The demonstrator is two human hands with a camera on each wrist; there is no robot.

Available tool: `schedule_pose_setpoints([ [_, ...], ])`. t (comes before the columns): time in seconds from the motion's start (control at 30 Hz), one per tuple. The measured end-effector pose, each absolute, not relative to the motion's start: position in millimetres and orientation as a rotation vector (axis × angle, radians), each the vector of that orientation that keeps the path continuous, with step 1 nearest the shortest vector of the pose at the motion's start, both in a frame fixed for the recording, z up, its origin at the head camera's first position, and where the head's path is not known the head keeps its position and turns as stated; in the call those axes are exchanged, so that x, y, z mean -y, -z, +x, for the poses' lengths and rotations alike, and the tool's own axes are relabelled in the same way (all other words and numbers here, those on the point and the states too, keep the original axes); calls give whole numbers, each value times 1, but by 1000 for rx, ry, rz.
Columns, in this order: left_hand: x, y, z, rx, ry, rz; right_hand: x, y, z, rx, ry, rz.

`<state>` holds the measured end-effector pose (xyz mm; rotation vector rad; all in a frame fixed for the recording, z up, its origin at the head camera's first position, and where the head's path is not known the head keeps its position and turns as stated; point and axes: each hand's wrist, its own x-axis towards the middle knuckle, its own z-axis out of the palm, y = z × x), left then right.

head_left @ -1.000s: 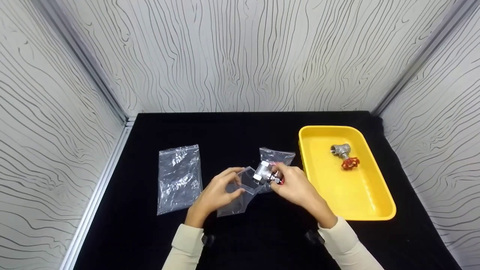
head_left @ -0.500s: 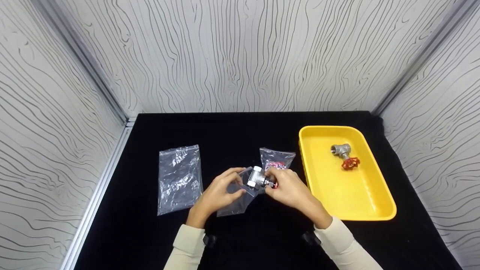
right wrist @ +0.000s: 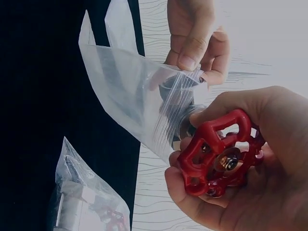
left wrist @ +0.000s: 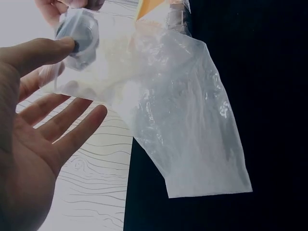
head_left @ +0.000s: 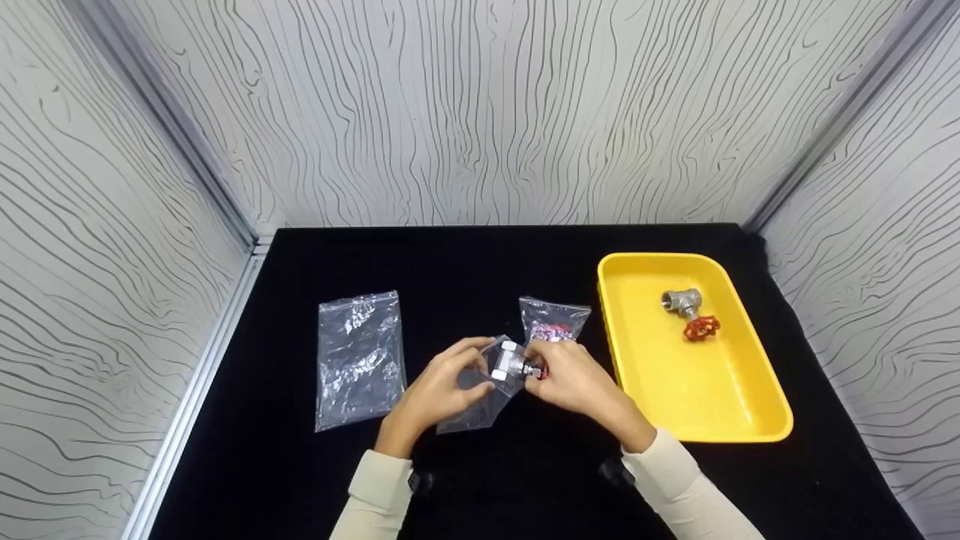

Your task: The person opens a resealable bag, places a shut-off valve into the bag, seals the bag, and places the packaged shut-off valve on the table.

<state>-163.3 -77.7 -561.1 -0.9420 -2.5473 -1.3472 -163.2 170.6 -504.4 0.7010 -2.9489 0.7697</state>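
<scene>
My left hand (head_left: 439, 386) holds a clear zip bag (left wrist: 192, 115) at its mouth, thumb against the edge and fingers spread behind it. The bag's lower end hangs down. With my right hand (head_left: 576, 379) I grip a metal valve (head_left: 507, 361) near its red handwheel (right wrist: 219, 154). The valve's silver body sits inside the bag's mouth, seen through the plastic in both wrist views. The handwheel stays outside, in the right palm. Just beyond the right hand lies a second zip bag (head_left: 556, 313) with a red-handled valve in it.
A yellow tray (head_left: 705, 397) stands on the right, holding another valve (head_left: 684, 306) with a red handwheel. On the left a flat clear zip bag (head_left: 360, 360) lies on the black table covering (head_left: 450, 277). Patterned panels (head_left: 480, 112) enclose the back and sides.
My right hand has moved left and slightly down, carrying the valve body into the bag's mouth. The left hand has barely moved. The second bag's contents have come into view.
</scene>
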Motion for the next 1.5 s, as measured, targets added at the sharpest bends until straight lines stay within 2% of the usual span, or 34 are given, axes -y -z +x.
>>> schedule_pose_setpoints([
  [0.27,75,562,-163,2549,1348,-948,-165,512,-169,3016,-692,691],
  [0.57,74,564,-162,2541,1323,-979,-162,514,-171,3097,-819,787],
  [1.2,65,570,-157,2656,1203,-987,-153,526,-173,3010,-869,692],
  [1.5,67,572,-155,2634,1152,-1008,-152,531,-175,3035,-1042,660],
])
